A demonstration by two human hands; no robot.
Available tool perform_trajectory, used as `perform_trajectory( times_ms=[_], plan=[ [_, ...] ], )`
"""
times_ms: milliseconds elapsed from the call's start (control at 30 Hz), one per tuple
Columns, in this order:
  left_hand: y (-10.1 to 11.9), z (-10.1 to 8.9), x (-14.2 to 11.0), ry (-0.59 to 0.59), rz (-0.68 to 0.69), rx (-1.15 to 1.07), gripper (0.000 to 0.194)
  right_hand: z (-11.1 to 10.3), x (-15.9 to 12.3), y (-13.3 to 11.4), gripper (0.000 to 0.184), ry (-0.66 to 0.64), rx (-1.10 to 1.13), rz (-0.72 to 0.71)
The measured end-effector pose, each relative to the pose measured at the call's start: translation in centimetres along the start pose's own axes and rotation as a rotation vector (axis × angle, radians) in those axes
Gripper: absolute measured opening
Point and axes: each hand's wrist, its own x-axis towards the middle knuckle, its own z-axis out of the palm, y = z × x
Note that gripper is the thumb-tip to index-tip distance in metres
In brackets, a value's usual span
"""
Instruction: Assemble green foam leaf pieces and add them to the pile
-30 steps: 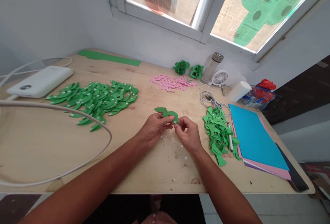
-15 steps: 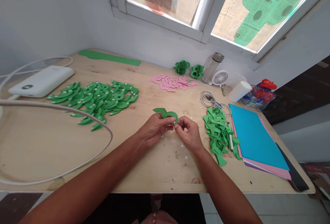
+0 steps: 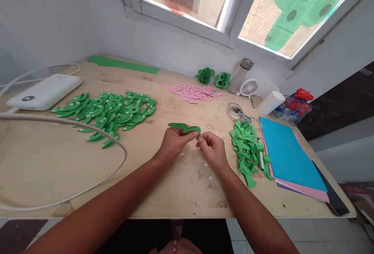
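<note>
A curved green paper cutout [image 3: 183,127], seen nearly edge-on, is pinched between the thumb and fingers of my left hand [image 3: 172,143]. Its pointed end sticks out to the left and its rounded end reaches toward my right hand [image 3: 214,149]. My right thumb and forefinger are pressed together just beside that rounded end; what lies between them is too small to make out. On the left lies a spread pile of green cutouts [image 3: 109,112] with small white squares on them. Pink paper cutouts [image 3: 194,93] lie beyond my hands.
Green paper scraps [image 3: 245,149] and a white pen [image 3: 261,156] are right of my hands, beside coloured sheets [image 3: 292,152]. Tape rolls [image 3: 235,112], scissors, a small fan [image 3: 249,87] and a bottle [image 3: 241,75] stand behind. A white cable [image 3: 124,156] loops across the left.
The green cutout has tilted in my left hand, from showing its face and a white square to nearly edge-on. My right fingers have come slightly away from its rounded end.
</note>
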Motion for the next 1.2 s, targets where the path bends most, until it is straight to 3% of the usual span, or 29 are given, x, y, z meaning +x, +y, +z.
perform_trajectory(
  times_ms=[467, 1200],
  plan=[
    [-0.33, -0.03, 0.13, -0.003, 0.044, 0.085, 0.017, 0.50, 0.34, -0.04, 0.018, 0.060, 0.195, 0.174],
    [-0.67, 0.04, 0.01, -0.013, 0.071, 0.126, 0.012, 0.58, 0.42, 0.05, 0.015, 0.099, 0.205, 0.225]
  ],
)
